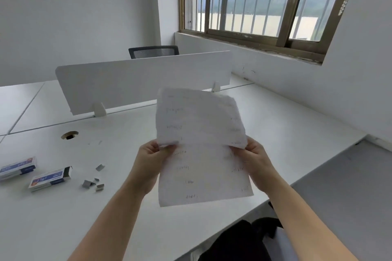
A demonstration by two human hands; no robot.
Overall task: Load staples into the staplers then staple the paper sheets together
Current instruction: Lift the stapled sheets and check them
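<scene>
I hold white paper sheets (201, 144) with faint print up over the white desk (275, 133), the top part bent over toward me. My left hand (151, 155) grips their left edge and my right hand (253, 158) grips their right edge. Two blue and white staple boxes lie at the left: one shut (18, 168), one with its end open (51, 178). Loose staple strips (93, 183) are scattered beside the open box, and another strip (100, 167) lies a little farther back. No stapler is in view.
A white divider panel (144, 80) stands across the desk behind the papers. A round cable hole (69, 135) is at the left. A black chair back (153, 51) shows behind the panel. The desk edge runs diagonally at the right, with dark clothing (244, 241) below.
</scene>
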